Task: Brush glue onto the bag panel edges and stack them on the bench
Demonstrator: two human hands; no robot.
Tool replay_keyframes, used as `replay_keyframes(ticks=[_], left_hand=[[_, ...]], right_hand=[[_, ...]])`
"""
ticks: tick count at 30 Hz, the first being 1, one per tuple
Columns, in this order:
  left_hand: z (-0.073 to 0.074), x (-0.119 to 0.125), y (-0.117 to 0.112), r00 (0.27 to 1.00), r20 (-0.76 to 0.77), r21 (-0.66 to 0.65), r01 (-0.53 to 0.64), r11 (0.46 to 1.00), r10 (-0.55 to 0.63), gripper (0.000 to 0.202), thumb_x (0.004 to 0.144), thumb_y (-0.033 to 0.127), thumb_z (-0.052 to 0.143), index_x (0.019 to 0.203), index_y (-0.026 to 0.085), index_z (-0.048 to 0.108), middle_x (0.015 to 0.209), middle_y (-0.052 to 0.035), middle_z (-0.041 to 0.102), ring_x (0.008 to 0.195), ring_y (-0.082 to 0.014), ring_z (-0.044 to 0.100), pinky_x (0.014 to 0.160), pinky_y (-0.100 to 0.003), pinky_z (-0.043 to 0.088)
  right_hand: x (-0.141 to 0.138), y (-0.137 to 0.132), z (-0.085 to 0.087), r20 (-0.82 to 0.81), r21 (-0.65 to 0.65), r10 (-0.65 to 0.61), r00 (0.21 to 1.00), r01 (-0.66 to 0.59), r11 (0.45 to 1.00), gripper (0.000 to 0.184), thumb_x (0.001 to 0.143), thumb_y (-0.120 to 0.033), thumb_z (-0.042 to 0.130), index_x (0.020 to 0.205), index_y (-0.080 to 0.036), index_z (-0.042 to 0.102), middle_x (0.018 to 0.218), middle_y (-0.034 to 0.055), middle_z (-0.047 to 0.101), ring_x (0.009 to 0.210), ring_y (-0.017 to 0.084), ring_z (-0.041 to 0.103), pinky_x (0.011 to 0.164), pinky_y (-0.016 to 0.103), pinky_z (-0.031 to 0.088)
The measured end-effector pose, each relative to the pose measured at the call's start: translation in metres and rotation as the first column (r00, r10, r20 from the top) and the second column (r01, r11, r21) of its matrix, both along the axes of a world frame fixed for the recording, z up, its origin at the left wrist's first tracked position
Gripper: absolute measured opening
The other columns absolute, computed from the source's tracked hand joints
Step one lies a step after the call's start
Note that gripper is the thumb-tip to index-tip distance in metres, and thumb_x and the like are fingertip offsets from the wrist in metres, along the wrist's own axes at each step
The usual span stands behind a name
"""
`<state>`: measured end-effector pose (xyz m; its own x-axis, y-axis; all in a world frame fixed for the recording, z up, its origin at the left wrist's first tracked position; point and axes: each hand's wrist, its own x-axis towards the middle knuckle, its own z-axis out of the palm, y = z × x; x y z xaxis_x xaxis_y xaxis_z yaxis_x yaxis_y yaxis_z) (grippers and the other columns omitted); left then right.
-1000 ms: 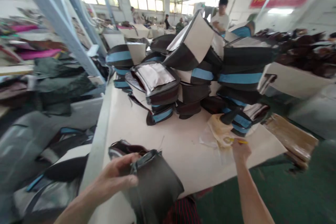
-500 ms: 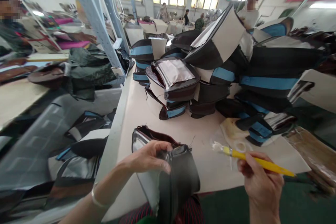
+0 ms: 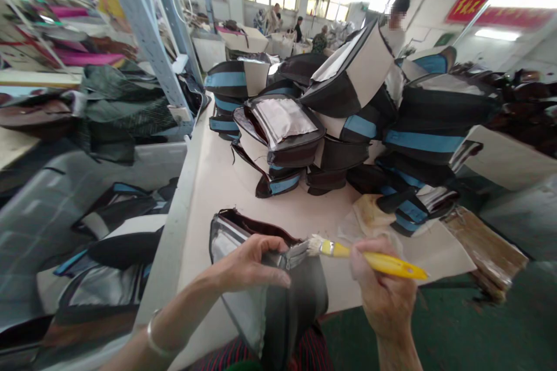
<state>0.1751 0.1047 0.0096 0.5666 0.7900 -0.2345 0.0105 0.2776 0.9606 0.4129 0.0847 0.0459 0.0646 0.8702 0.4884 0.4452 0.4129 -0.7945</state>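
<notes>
Progress, read left to right against the counter (image 3: 217, 174). Left of the counter: a plastic bin (image 3: 167, 156) holding dark and pale sewn pieces (image 3: 122, 290); not possible to tell whether finished or waiting. At the counter's near edge: the bag piece (image 3: 307, 290), judged to be part-way through brushing. Left hand (image 3: 248, 264): pinching the bag piece at its upper edge, thumb on the near side. On the counter's far part: a stack of similar pieces (image 3: 339, 153) with blue bands; any brushing there not readable. On the counter's right part: a tan container (image 3: 372, 214), contents not clear. Right hand (image 3: 383, 284), before the counter's near right edge: closed round the yellow handle of a brush (image 3: 342, 250), bristles apparently touching the bag piece's upper edge. Done: amount coated not possible to tell. Left, by judgement: at least the edge under the bristles.

Appearance of the bag piece, left to right: silvery lining panel with dark rim; open mouth with dark red interior; narrow greyish flap under the bristles; smooth black flank. Loose threads at the rim. Set tilted, lower part reaching past the counter's near edge.
</notes>
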Motion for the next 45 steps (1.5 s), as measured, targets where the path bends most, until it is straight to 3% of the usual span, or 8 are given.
replay_keyframes(ticks=[7,12,21,24,29,34,40,45], left_hand=[[0.006,0.002,0.002,0.994,-0.112,0.094,0.013,0.995,-0.003,0.034,0.068,0.041,0.079,0.082,0.015,0.062,0.073,0.0017,0.058,0.068,-0.0130,0.049,0.062,-0.023,0.038],[0.005,0.005,0.001,0.989,-0.147,0.118,-0.001,0.993,0.018,0.035,0.069,0.042,0.078,0.086,0.015,0.064,0.073,0.0023,0.057,0.068,-0.0128,0.048,0.061,-0.023,0.037],[0.004,0.009,0.000,0.966,-0.228,0.221,-0.069,0.973,0.121,0.038,0.063,0.042,0.082,0.081,0.016,0.062,0.074,0.0035,0.056,0.071,-0.0129,0.047,0.063,-0.022,0.037],[0.002,0.015,0.001,0.964,-0.214,0.244,-0.105,0.964,0.159,0.045,0.057,0.038,0.086,0.085,0.016,0.058,0.079,0.0025,0.058,0.074,-0.0140,0.050,0.066,-0.023,0.039],[-0.008,0.027,-0.003,0.980,-0.065,0.139,-0.176,0.975,0.186,0.055,0.061,0.031,0.084,0.096,0.020,0.044,0.080,0.0034,0.059,0.069,-0.0119,0.051,0.059,-0.022,0.040],[-0.013,0.031,-0.005,0.967,-0.046,0.122,-0.242,0.963,0.249,0.062,0.059,0.030,0.085,0.100,0.021,0.039,0.080,0.0035,0.060,0.067,-0.0114,0.050,0.058,-0.021,0.039],[0.002,0.017,-0.008,0.960,-0.237,0.146,-0.117,0.982,0.150,0.036,0.071,0.040,0.075,0.093,0.016,0.059,0.077,0.0024,0.058,0.069,-0.0132,0.050,0.061,-0.023,0.037],[0.011,0.006,-0.008,0.995,-0.075,0.055,-0.063,0.996,0.068,0.022,0.074,0.030,0.068,0.090,0.015,0.064,0.084,-0.0008,0.059,0.073,-0.0149,0.053,0.064,-0.025,0.039]], right_hand=[[-0.005,-0.006,0.007,0.052,0.058,-0.013,0.999,0.010,0.998,0.008,0.089,-0.019,0.057,0.082,-0.022,0.058,0.072,-0.0015,0.056,0.059,0.013,0.054,0.056,0.026,0.044],[-0.013,-0.010,0.007,0.118,0.064,0.150,0.982,-0.158,0.985,0.009,0.089,-0.015,0.054,0.085,-0.022,0.057,0.072,-0.0013,0.057,0.061,0.014,0.057,0.059,0.027,0.045],[-0.020,-0.005,0.010,0.196,0.108,0.132,0.972,-0.155,0.982,0.010,0.090,-0.014,0.053,0.084,-0.022,0.056,0.071,-0.0012,0.057,0.061,0.015,0.058,0.062,0.027,0.045],[-0.024,-0.004,0.018,0.214,0.178,0.128,0.968,-0.167,0.970,0.010,0.088,-0.011,0.053,0.086,-0.021,0.056,0.071,-0.0013,0.056,0.060,0.014,0.056,0.064,0.028,0.046],[-0.036,-0.004,0.025,0.307,0.153,0.297,0.904,-0.355,0.922,0.013,0.088,-0.006,0.049,0.086,-0.019,0.053,0.072,0.0008,0.054,0.062,0.014,0.054,0.058,0.026,0.041],[-0.039,-0.002,0.024,0.373,0.187,0.295,0.880,-0.382,0.905,0.015,0.087,-0.003,0.049,0.087,-0.017,0.052,0.072,0.0017,0.052,0.064,0.014,0.052,0.060,0.027,0.039],[-0.021,0.006,0.021,0.234,0.156,0.111,0.966,-0.150,0.976,0.009,0.089,-0.012,0.053,0.085,-0.020,0.054,0.073,-0.0009,0.053,0.064,0.013,0.054,0.060,0.026,0.040],[-0.015,0.008,0.010,0.114,0.075,0.087,0.990,-0.096,0.993,0.008,0.089,-0.016,0.056,0.083,-0.022,0.055,0.075,-0.0019,0.055,0.066,0.014,0.055,0.059,0.025,0.041]])
